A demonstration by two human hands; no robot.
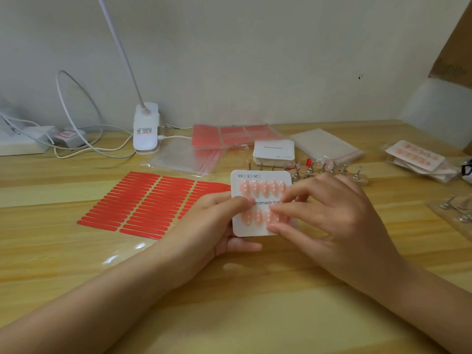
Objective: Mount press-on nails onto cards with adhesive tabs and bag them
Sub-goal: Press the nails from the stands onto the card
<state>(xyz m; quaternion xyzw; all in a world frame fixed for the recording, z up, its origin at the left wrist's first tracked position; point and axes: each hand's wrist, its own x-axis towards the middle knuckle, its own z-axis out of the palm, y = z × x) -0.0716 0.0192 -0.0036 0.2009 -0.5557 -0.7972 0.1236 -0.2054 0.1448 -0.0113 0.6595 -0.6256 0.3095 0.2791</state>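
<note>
My left hand (217,226) holds a white card (260,177) printed "Handmade Nail" by its left edge, thumb on the front. A full upper row of pink press-on nails (263,187) sits on the card, and more pink nails fill part of the lower row. My right hand (332,218) rests over the card's right side, its fingertips pressing on the lower row; whether it holds a nail is hidden. A sheet of red adhesive tabs (143,203) lies flat to the left of the card.
A stack of blank cards (273,150), clear bags (186,157) and more red tab sheets (229,135) lie behind. Metal nail stands (329,169) stand beyond my right hand. Bagged finished cards (419,157) lie far right. A clip lamp (146,129) and cables stand back left.
</note>
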